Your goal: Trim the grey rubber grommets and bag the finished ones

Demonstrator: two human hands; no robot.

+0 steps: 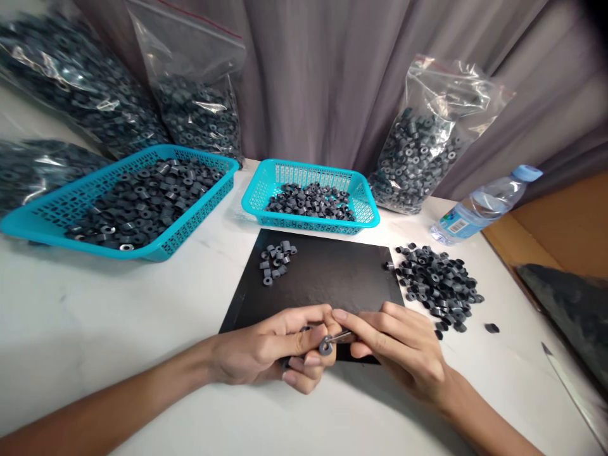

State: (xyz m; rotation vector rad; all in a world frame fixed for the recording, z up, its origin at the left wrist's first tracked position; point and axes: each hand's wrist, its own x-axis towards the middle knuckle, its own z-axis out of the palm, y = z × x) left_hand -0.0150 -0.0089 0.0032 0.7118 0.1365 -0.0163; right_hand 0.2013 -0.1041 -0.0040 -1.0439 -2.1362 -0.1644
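Observation:
Between the thumb and fingers of my left hand (289,348) is a small grey ring-shaped part (325,346), its hole facing me. More dark parts show partly under the curled fingers of that hand. My right hand (403,348) is closed around a slim metal tool (342,336), whose thin tip touches the ring at its hole; the tool's exact kind is hidden by the fingers. Both hands are over the near edge of a black mat (332,272). A small group of grey ring parts (275,261) lies at the mat's far left.
A loose pile of dark parts (439,282) spreads right of the mat. Behind stand a small blue basket (311,223) and a larger blue basket (156,250), both holding parts. Filled plastic bags (413,158) and a water bottle (484,206) stand farther back. A blade-like strip (570,392) lies at right.

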